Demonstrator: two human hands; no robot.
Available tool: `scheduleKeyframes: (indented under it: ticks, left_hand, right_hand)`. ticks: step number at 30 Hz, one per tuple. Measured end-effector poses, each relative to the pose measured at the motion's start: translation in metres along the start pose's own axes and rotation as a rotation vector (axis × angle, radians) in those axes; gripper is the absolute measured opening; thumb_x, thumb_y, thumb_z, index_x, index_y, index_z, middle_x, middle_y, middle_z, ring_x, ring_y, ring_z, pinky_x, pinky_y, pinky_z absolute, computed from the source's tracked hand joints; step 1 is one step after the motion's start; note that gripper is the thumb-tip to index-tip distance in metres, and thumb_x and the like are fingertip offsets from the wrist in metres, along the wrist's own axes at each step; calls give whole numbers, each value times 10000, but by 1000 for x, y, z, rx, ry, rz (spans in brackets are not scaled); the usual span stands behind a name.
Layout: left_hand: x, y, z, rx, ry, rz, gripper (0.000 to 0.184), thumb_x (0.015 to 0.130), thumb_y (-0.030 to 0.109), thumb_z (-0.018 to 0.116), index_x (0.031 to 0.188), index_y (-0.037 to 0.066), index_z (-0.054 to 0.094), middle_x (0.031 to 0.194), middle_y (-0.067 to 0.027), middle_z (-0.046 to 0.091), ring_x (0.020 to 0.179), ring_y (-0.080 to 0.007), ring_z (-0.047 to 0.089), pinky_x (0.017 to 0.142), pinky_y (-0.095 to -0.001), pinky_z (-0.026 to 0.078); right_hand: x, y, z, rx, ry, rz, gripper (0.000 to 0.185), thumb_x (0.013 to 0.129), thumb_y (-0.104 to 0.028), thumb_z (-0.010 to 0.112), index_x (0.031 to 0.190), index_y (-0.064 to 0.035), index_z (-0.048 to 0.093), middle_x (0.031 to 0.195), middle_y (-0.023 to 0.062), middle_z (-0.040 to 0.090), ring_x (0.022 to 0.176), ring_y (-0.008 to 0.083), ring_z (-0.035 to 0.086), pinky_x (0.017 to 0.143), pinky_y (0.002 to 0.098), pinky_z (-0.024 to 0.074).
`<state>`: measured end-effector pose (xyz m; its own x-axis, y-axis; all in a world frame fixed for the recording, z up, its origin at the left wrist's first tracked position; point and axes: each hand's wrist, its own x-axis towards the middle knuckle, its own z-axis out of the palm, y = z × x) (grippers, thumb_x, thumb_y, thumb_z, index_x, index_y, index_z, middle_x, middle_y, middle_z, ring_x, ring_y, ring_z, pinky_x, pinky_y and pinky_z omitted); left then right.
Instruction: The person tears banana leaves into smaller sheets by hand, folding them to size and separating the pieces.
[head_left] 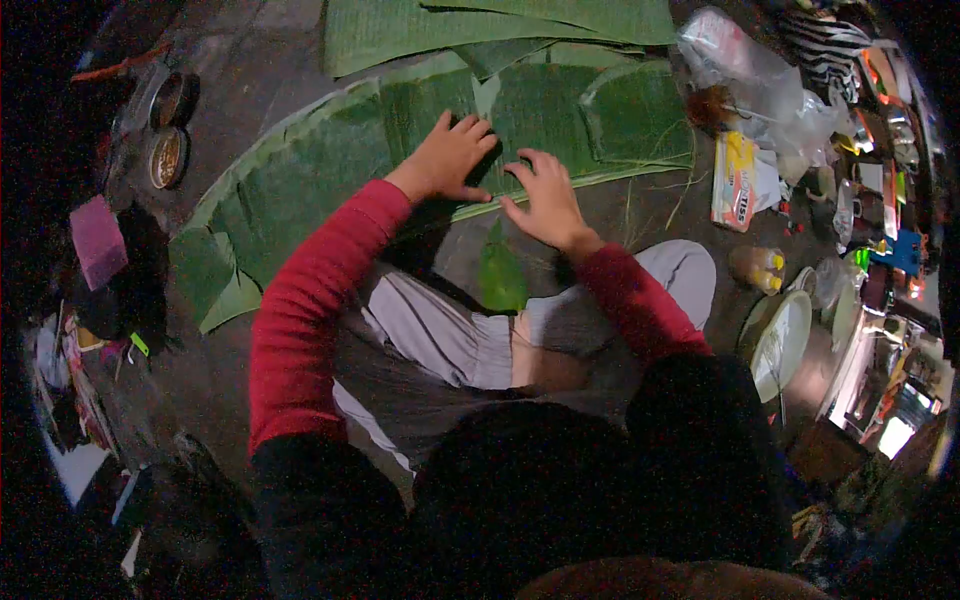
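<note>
With my fingers spread wide, I reach over the long banana leaf (320,150).
Left hand (450,158) and right hand (543,195) hold nothing visible.

"What colour is the big leaf (330,140) across the upper middle?"
"Deep green, with fine parallel veins and a paler green lower edge."
"And the small leaf (502,275) at the centre?"
"Brighter green — more yellow in it."
"The sleeves (305,310)?"
"Dark red. The trousers (425,325) in the middle are pale grey with a lilac tint."
"Anything patterned?"
"A cloth (822,42) at the upper right: black and white stripes. Below it, a box (735,182) in yellow and white with dark lettering."
"Other bright spots?"
"A pinkish-purple square (98,242) at the left, yellow bottle caps (775,272) at the right, and a blue piece (905,252) near the right edge — all against a dark grey floor (225,75)."
</note>
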<state>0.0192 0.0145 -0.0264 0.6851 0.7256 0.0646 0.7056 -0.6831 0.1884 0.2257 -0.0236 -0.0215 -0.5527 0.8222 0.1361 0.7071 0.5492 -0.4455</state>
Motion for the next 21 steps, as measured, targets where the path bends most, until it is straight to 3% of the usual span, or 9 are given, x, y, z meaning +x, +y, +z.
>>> scheduleKeyframes:
  ticks: [5,7,10,12,16,18,21]
  left_hand:
    - [-8,22,-14,103,-164,-7,762,547,475,734,1136,78,457,1123,-121,448,1080,-291,422,892,-471,347]
    - [-9,26,-18,18,-232,40,792,557,459,737,1170,80,410,1225,-172,403,1143,-332,390,893,-498,352]
    - [-11,21,-9,-18,-186,64,688,597,352,728,1174,110,442,1226,-156,409,1120,-333,413,889,-473,377]
    - [-11,15,-3,-49,-169,84,656,613,308,721,1179,118,448,1229,-152,407,1116,-336,419,888,-469,386]
    - [-10,12,-9,-130,-229,65,637,620,217,707,1189,119,436,1257,-148,383,1111,-354,420,902,-448,404]
    - [-12,11,-8,-182,-283,31,655,604,199,716,1187,113,431,1277,-150,366,1108,-364,416,910,-440,405]
    - [-17,1,-1,-249,-113,59,703,566,154,732,1190,89,413,1328,-150,319,1086,-376,419,901,-427,418]
  right_hand:
    - [6,9,2,-44,-77,-154,424,709,-254,651,1062,-59,522,1137,149,473,1063,325,435,890,413,379]
    - [8,11,3,-50,-107,-181,413,706,-252,656,1048,-59,527,1132,145,480,1053,323,444,877,406,392]
    - [10,17,5,-9,-147,-209,373,718,-233,648,1022,-49,535,1112,145,491,1036,325,453,865,403,400]
    - [13,18,6,152,-80,-126,307,723,-185,650,972,-40,546,1072,143,504,1009,338,463,852,394,401]
    - [13,13,5,34,37,-77,327,712,-155,648,1000,-45,538,1082,143,493,1024,336,453,858,395,398]
    - [8,7,5,83,72,63,358,710,-124,627,1045,-50,526,1143,154,466,1074,340,428,892,398,382]
    - [0,1,5,152,40,9,391,715,-111,614,1086,-51,509,1204,164,432,1126,345,396,929,401,359]
